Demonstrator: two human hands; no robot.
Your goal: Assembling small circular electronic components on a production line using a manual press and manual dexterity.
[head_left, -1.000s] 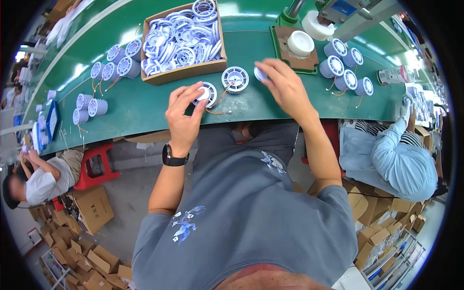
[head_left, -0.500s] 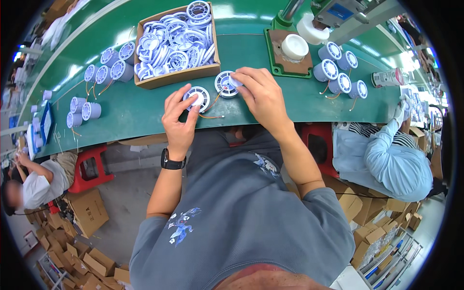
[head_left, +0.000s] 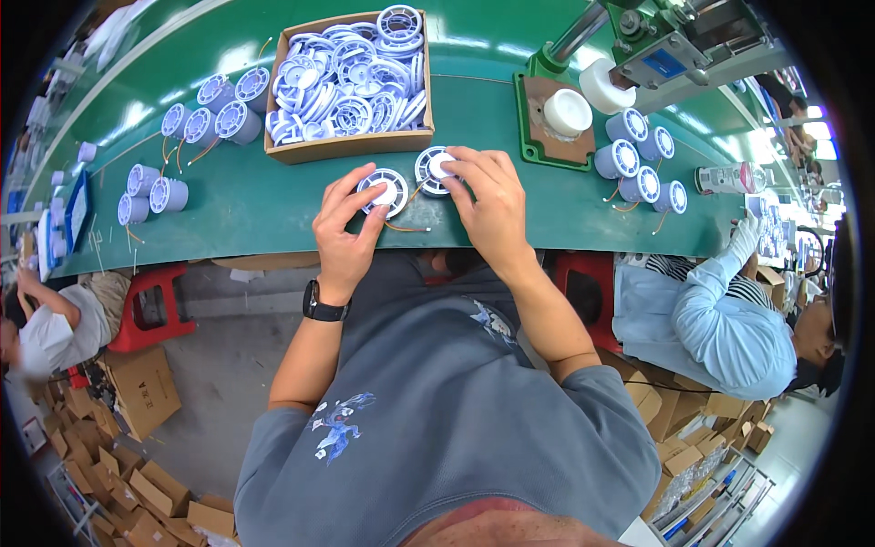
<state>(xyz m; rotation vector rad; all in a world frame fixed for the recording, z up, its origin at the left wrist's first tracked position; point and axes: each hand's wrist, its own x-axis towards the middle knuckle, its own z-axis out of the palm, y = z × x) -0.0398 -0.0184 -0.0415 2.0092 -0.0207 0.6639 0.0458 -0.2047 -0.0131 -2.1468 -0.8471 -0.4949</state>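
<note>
My left hand [head_left: 346, 223] reaches over a white slotted-top motor unit [head_left: 397, 202] on the green bench, fingers and thumb closed around the small white disc [head_left: 384, 193] at its middle. Just right of it, my right hand [head_left: 488, 205] pinches another small white disc [head_left: 441, 165] over the top of a second slotted-top motor unit [head_left: 422, 174]. Whether this disc touches the top or is held just above it, I cannot tell. A thin orange wire with a white plug [head_left: 410, 229] lies on the bench below the left unit.
Behind my hands stands a cardboard box [head_left: 360, 144] of white slotted rings. A green press [head_left: 556, 123] with white round blocks is at right. Similar wired units stand in groups at left [head_left: 239, 122] and right [head_left: 626, 159]. A co-worker in light blue [head_left: 734, 319] sits at right.
My right hand has brought its small disc from the right edge of the second unit to near its middle. My left hand stays at the left unit. The whole view has shifted slightly.
</note>
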